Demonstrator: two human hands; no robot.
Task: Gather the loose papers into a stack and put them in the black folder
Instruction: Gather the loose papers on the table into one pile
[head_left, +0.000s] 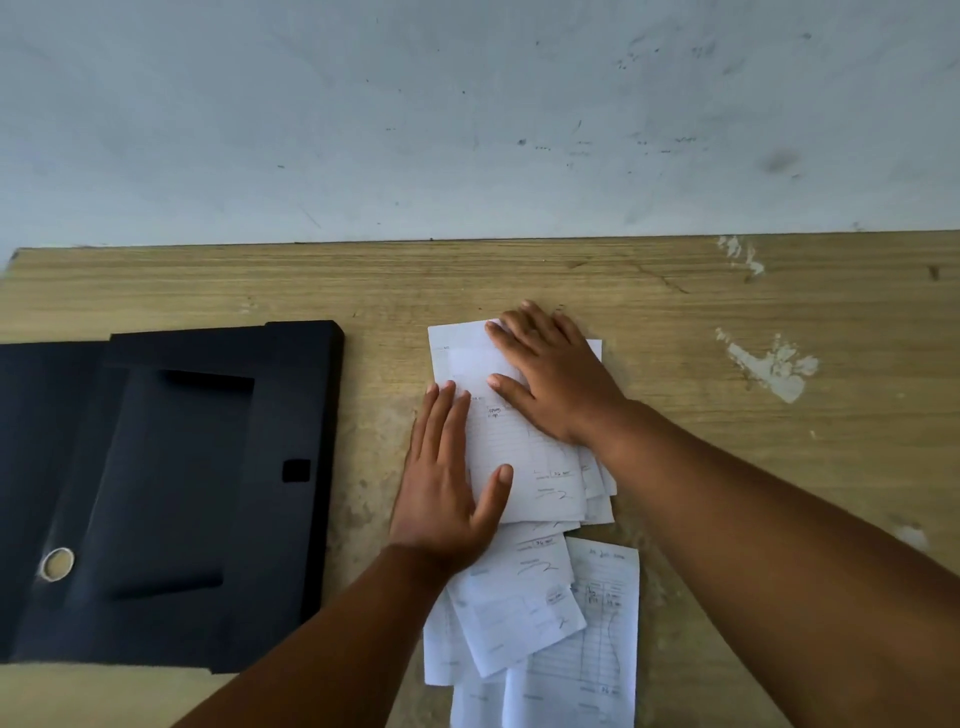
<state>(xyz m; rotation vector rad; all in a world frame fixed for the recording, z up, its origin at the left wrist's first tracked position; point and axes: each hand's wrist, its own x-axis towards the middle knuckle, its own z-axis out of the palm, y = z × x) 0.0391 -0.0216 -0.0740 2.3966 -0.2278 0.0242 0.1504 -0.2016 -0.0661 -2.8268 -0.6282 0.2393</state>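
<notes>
Both hands lie flat with fingers spread, gripping nothing: the left hand (447, 493) presses the left edge of the far pile of papers (519, 447), and the right hand (556, 374) presses that pile's far right part. Two hands and two bare forearms are in view. Loose papers form two overlapping clusters on the wooden surface (727, 291): the far pile under the hands, and a near fan (524, 618) of several sheets spreading toward the near edge; an exact sheet count cannot be told. One black folder (208, 467) lies open to the left, apart from the papers, with one round metal ring (57, 564) near its left side.
</notes>
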